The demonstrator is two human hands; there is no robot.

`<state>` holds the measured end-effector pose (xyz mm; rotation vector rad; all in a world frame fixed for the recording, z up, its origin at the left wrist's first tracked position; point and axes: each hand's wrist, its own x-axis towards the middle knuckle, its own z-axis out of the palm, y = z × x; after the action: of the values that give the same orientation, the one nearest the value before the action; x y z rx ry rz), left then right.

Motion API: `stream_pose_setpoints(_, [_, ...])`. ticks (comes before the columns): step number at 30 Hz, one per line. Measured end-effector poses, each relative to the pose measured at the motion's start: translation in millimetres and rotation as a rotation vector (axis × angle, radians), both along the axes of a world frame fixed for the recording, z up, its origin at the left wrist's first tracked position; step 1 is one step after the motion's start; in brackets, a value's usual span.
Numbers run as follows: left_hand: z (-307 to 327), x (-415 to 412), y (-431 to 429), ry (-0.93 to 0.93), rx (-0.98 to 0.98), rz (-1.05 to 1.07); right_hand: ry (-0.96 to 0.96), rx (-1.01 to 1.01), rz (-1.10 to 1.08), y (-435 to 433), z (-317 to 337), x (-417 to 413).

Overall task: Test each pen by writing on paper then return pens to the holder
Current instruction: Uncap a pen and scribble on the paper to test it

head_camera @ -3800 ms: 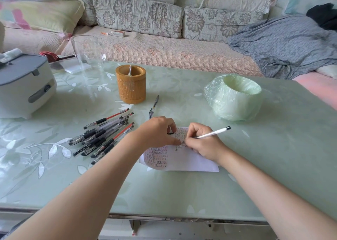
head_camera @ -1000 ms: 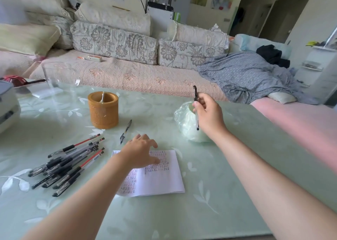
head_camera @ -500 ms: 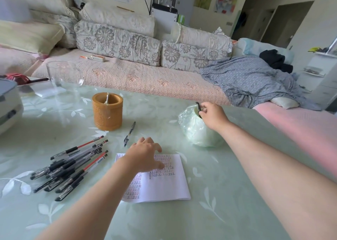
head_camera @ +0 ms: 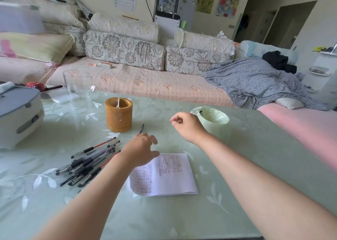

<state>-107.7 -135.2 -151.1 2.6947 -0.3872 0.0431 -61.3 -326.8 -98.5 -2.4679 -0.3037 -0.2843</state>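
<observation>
Pens [head_camera: 89, 164]: a loose pile, more than 10, lies on the table [head_camera: 182, 221] left of centre. The barrels are clear with black grips and caps, and several show red shafts. They lie roughly parallel, with the cap ends pointing up and to the right.

1 single pen [head_camera: 141, 128], dark, lies apart from the pile, just right of the holder's base.

Holder [head_camera: 118, 115]: a tan woven-look cylinder, standing upright behind the pile. 1 pale slim item [head_camera: 118, 103] stands inside it.

Paper [head_camera: 164, 174]: a white sheet lying flat at centre, with blocks of small handwriting on its upper and left parts.

Lined container [head_camera: 215, 121]: a round vessel with pale green plastic film over it, right of the holder. A dark slim object [head_camera: 201, 112] shows inside its rim; whether this is a pen cannot be confirmed.

Left hand [head_camera: 140, 152]: palm down over the paper's upper-left corner, with fingers spread and relaxed, gripping nothing. Its fingertips reach toward the single pen. Contact with the paper cannot be told.

Right hand [head_camera: 187, 126]: raised above the table, between the holder and the lined container. Its fingers are loosely curled, with the thumb near the index finger, and it holds nothing.
</observation>
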Motion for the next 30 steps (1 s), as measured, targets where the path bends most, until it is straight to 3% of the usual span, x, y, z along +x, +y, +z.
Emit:
stream_pose_setpoints(9, [16,-29,92,0.017,0.142,0.209,0.205,-0.113,0.358,97,-38,-58])
stream_pose_setpoints(15, [17,-58,123,0.075,0.269,0.199,0.053,-0.282,0.578,148,-42,-70])
stream_pose_setpoints(20, [16,-72,137,0.141,0.295,0.176,-0.051,-0.547,0.596,160,-52,-69])
stream_pose_setpoints(26, [12,-78,142,0.182,0.305,0.150,-0.153,-0.647,0.622,164,-58,-71])
stream_pose_setpoints(30, [13,-79,139,0.184,0.318,0.138,-0.165,-0.611,0.631,163,-58,-69])
